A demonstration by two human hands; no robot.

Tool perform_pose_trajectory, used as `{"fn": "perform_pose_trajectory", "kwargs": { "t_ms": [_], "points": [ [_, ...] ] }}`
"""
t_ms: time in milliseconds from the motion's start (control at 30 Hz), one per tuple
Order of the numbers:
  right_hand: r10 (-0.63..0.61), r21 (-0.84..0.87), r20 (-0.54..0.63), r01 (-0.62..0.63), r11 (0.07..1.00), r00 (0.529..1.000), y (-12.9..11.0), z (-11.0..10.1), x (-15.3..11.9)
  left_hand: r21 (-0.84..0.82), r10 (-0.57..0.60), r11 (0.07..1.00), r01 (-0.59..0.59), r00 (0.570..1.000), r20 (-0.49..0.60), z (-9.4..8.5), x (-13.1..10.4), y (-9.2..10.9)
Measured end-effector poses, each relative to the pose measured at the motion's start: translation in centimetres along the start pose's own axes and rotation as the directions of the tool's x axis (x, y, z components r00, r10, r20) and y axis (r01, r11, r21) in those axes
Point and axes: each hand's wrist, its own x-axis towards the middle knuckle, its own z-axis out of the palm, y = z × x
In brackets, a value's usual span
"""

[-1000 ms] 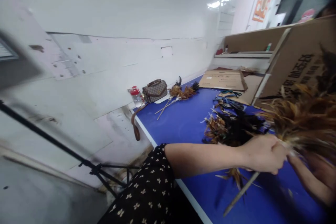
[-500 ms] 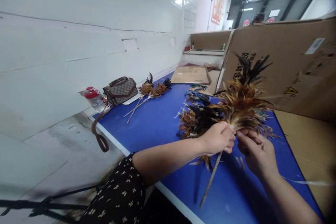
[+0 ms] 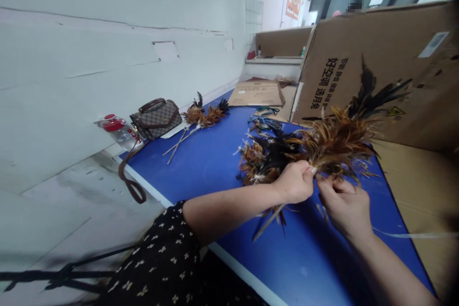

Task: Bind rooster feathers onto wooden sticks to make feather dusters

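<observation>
My left hand (image 3: pixel 296 181) is closed round the base of a feather duster (image 3: pixel 337 141), where the feathers meet the stick. Brown and black feathers fan out to the upper right. Below that fist the thin wooden stick (image 3: pixel 267 224) slants down to the left. Close beside it, my right hand (image 3: pixel 346 205) pinches thumb and fingers together at the feathers' base; what lies between them is hidden. A pale thin strip (image 3: pixel 412 235) runs from near my right forearm to the right edge. Behind my left hand lies a heap of loose feathers (image 3: pixel 265 155) on the blue table (image 3: pixel 211 162).
Two feather dusters (image 3: pixel 204 114) lie crossed farther back. A patterned handbag (image 3: pixel 156 119) and a red-capped bottle (image 3: pixel 120 131) stand by the wall. Blue cords (image 3: pixel 265 119) and flat cardboard (image 3: pixel 256 93) lie at the back. A large carton (image 3: pixel 380 62) rises on the right.
The duster has tilted: its feather tips have swung right and its stick's lower end has moved up and left. Both hands stay together at the feathers' base. The view has shifted slightly.
</observation>
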Motion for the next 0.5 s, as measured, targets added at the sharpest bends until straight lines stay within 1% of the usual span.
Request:
{"fn": "perform_pose_trajectory", "kwargs": {
  "t_ms": [67, 133, 233, 367, 433, 500],
  "points": [
    [-0.024, -0.026, 0.002, 0.024, 0.999, 1.0, 0.2, 0.3, 0.1, 0.082, -0.018, 0.997, 0.016, 1.0, 0.022, -0.2, 0.5, 0.0],
    [-0.062, -0.026, 0.033, 0.063, 0.998, 0.998, 0.5, 0.3, 0.4, 0.158, -0.036, 0.987, 0.032, 0.999, 0.026, -0.5, 1.0, 0.1],
    [-0.165, -0.032, 0.158, 0.172, 0.985, 0.973, 1.1, -0.1, 0.8, 0.273, -0.016, 0.962, 0.011, 1.0, 0.016, -1.2, 1.5, 0.3],
    [-0.278, -0.113, 0.347, 0.335, 0.935, 0.896, 1.2, -1.5, 1.1, 0.45, 0.027, 0.892, -0.047, 0.998, 0.051, -2.5, 1.7, 0.8],
    [-0.32, -0.153, 0.431, 0.418, 0.896, 0.844, 0.9, -2.3, 1.4, 0.55, 0.077, 0.825, -0.127, 0.99, 0.114, -3.1, 1.4, 1.2],
    [-0.358, -0.192, 0.488, 0.498, 0.846, 0.796, 0.2, -3.2, 2.1, 0.648, 0.116, 0.729, -0.222, 0.972, 0.203, -3.5, 1.0, 1.8]
  ]
}}
